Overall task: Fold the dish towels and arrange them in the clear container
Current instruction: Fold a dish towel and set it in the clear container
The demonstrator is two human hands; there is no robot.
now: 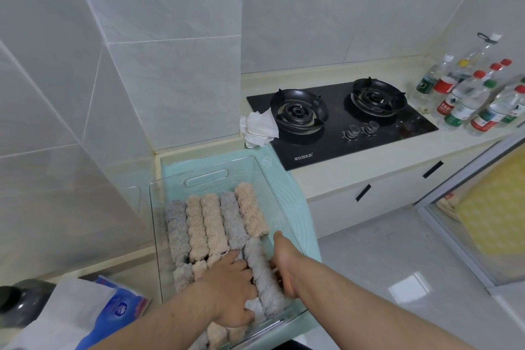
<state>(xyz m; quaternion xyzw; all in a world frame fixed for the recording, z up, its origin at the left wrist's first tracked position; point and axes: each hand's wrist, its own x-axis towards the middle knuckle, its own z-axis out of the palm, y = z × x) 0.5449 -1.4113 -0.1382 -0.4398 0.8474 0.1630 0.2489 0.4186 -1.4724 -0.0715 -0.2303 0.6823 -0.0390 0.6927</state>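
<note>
A clear container (206, 177) stands on a mint-green mat (295, 202) on the counter. Inside it lie several rolled dish towels, grey and beige, side by side in rows (211, 221). Both hands are inside the container at its near end. A grey rolled towel (262, 273) lies between them. My left hand (230, 290) presses flat on the towels to its left, fingers against the roll. My right hand (284, 261) cups the roll's right side, thumb raised along the container wall.
A black two-burner gas hob (341, 119) sits to the right, with a crumpled white cloth (260, 128) at its left edge. Several plastic bottles (468, 94) crowd the far right corner. A blue tissue pack (119, 307) lies near left. Tiled wall rises on the left.
</note>
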